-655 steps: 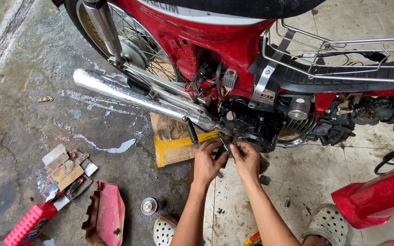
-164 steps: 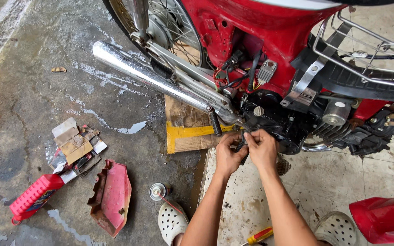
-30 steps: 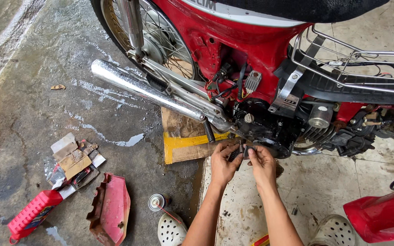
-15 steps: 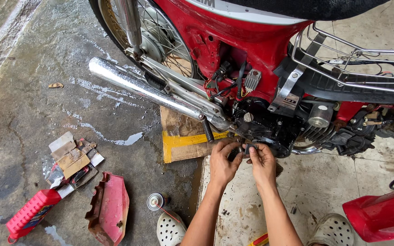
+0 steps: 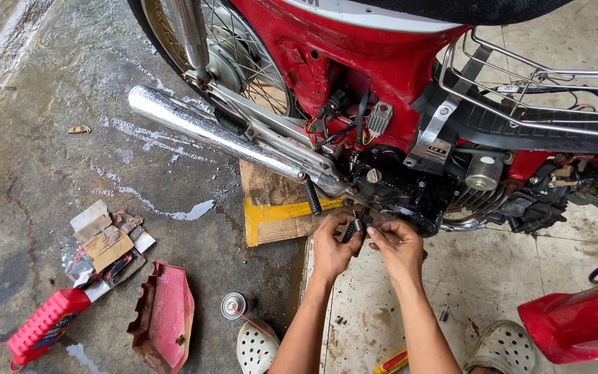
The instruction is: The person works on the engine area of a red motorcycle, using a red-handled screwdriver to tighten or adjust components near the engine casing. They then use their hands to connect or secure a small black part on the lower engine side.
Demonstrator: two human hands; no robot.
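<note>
Hands unchanged from 0.5 s earlier, both still under the black engine case (image 5: 399, 194). Head view: left hand (image 5: 332, 246) and right hand (image 5: 397, 248) pinch 1 small dark metal part (image 5: 359, 227) just below the case; yellow board (image 5: 278, 215) left of it; spray can (image 5: 235, 305) lower left.
</note>
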